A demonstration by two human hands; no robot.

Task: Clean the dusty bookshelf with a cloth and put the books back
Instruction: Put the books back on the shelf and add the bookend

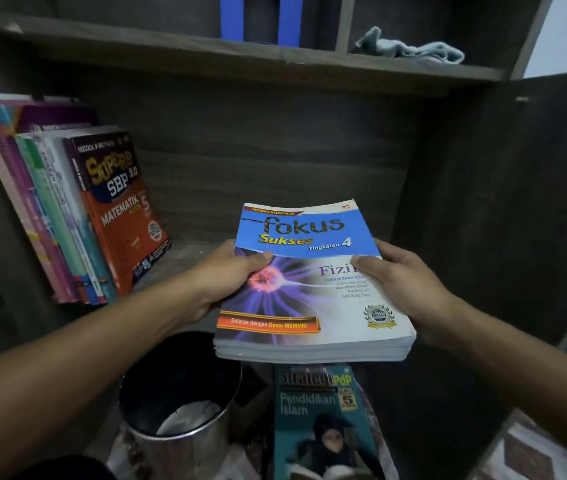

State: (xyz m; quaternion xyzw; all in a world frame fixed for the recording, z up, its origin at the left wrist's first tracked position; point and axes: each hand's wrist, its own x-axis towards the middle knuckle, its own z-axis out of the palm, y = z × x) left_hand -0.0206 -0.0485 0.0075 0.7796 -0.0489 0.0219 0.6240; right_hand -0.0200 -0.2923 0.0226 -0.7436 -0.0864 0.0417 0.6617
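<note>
Both hands, left hand [237, 271] and right hand [403, 278], grasp the Fokus Sukses physics book [309, 282] flat. Reshelving step underway; next, stand it upright beside the leaning book row [67, 216] at left.

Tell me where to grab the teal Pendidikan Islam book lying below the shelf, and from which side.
Probably its right long edge, coming from the right: the teal book lies flat, cover up, and the metal bin stands on its left. Left hand and right hand hold the Fokus book.
</note>
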